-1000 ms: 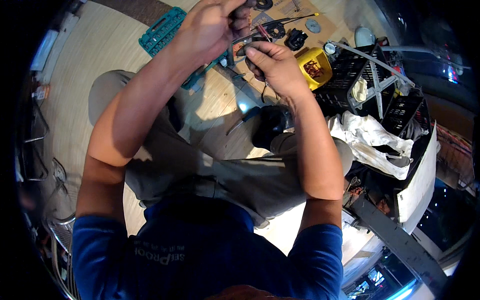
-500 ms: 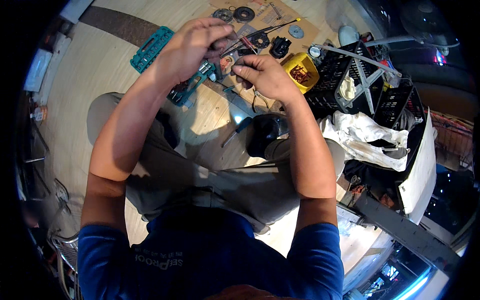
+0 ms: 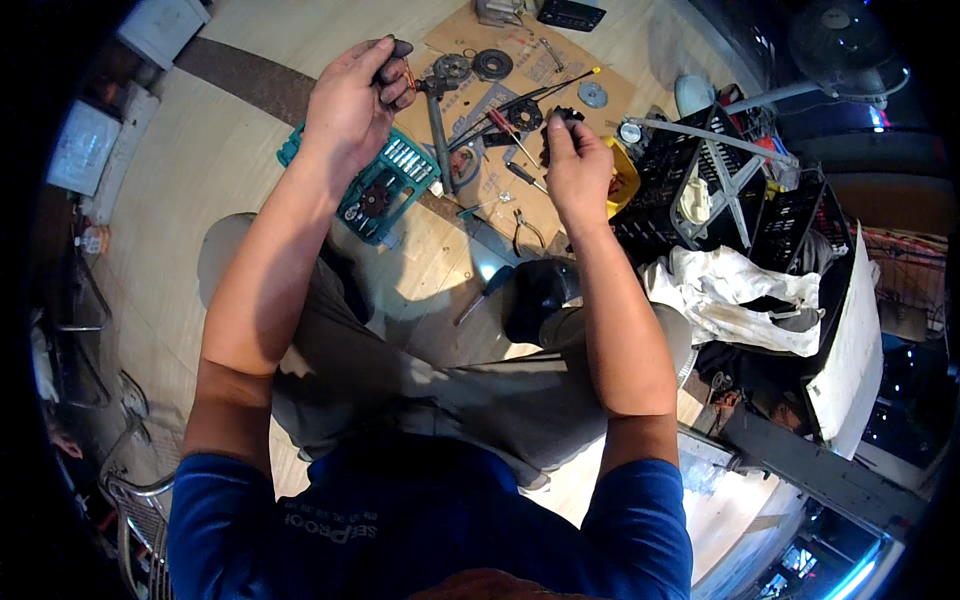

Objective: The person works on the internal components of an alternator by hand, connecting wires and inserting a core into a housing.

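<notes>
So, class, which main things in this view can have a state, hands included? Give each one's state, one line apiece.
Left hand, raised, fingers curled; grip unclear
Right hand, thumb and fingers together; grip unclear
Teal socket case, open, sockets inside
Pliers, handles spread
Blue-handled screwdriver, lying on the floor
Yellow container, uncovered, partly hidden, reddish pieces inside
White cloth, crumpled, stained
Cardboard, laid flat

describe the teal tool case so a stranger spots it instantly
Start at the brown cardboard sheet on the pale floor. At its lower left, below the left hand in the picture, lies the teal plastic tool case, partly hidden by the forearm. Its rows of shiny silver sockets set it apart from the loose dark round parts on the cardboard.
</notes>
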`<state>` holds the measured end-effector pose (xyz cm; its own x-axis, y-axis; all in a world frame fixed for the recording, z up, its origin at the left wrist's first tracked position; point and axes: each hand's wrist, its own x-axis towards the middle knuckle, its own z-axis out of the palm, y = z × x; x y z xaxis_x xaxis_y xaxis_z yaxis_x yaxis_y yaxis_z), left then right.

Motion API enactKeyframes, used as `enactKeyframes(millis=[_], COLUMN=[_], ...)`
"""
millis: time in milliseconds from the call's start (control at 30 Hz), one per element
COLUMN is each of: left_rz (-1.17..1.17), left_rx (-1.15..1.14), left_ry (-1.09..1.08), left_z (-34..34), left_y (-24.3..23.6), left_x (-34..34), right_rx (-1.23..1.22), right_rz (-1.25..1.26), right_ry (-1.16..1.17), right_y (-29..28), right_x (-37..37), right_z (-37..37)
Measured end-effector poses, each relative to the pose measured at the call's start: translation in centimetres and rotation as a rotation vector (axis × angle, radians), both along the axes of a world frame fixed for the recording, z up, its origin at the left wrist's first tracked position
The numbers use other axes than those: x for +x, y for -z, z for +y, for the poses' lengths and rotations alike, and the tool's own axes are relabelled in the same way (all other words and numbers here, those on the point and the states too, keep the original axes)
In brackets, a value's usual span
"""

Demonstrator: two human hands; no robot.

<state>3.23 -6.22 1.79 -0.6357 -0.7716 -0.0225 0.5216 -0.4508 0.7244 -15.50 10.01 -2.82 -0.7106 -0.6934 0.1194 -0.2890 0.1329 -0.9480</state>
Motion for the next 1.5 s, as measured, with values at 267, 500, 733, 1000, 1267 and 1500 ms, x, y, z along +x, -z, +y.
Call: enactKeyframes(millis=[267, 500, 733, 1000, 1267, 1500], left_rz=[0.091, 0.129, 0.166, 0.088, -0.529, -0.222], left_rx=[-0.014, 0.046, 0.019, -0.108, -0.588, -0.324], left_ry=[-0.031, 0.021, 0.045, 0.344, 0.723, 0.559], left_z=[-0.4, 0.3, -0.5, -0.3, 0.9, -3.1], left_y=[-0.6, -0.8, -1.0, -1.1, -2.6, -2.0], left_x=[0.4, 0.1, 1.0, 1.3, 1.5, 2.5], right_rx=[0.533, 0.230, 0.191, 0.025, -0.369, -0.489], right_rz=[-0.016, -0.551, -0.659, -0.854, -0.931, -0.833], right_ry=[-0.402, -0.449, -0.363, -0.388, -0.478, -0.379], right_y=[-0.4, 2.5, 0.4, -3.6, -10.6, -11.3], right_x=[4.6, 6.7, 6.6, 4.4, -4.8, -7.7], right_z=[0.8, 0.1, -0.4, 0.5, 6.2, 14.6])
